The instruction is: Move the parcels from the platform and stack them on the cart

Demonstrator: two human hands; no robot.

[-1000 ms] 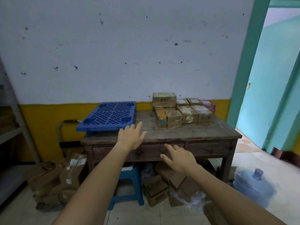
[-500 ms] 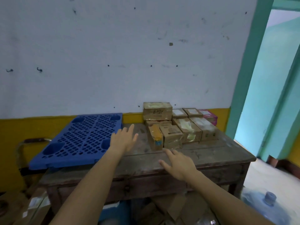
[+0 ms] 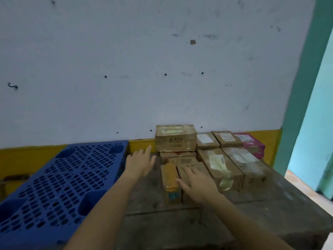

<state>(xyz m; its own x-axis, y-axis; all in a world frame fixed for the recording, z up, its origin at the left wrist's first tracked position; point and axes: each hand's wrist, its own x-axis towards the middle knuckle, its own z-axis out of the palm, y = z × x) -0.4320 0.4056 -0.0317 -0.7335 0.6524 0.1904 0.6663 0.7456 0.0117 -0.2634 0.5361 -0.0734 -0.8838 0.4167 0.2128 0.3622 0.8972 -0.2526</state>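
Note:
Several taped cardboard parcels stand grouped on a worn wooden table against the wall. The top brown parcel sits on a stack at the back. A narrow yellow-topped parcel stands at the front left, with a brown parcel beside it. My right hand reaches over that front brown parcel with fingers spread, the thumb near the yellow-topped one. My left hand hovers open left of the stack, above the table.
A blue perforated plastic pallet lies on the table's left half. Two long taped parcels and a pink box fill the right of the group. A green door frame and open doorway lie at the right.
I have come closer to the table. Both hands moved forward: the right one now reaches over the front parcels, the left one has come level with the stack's left side.

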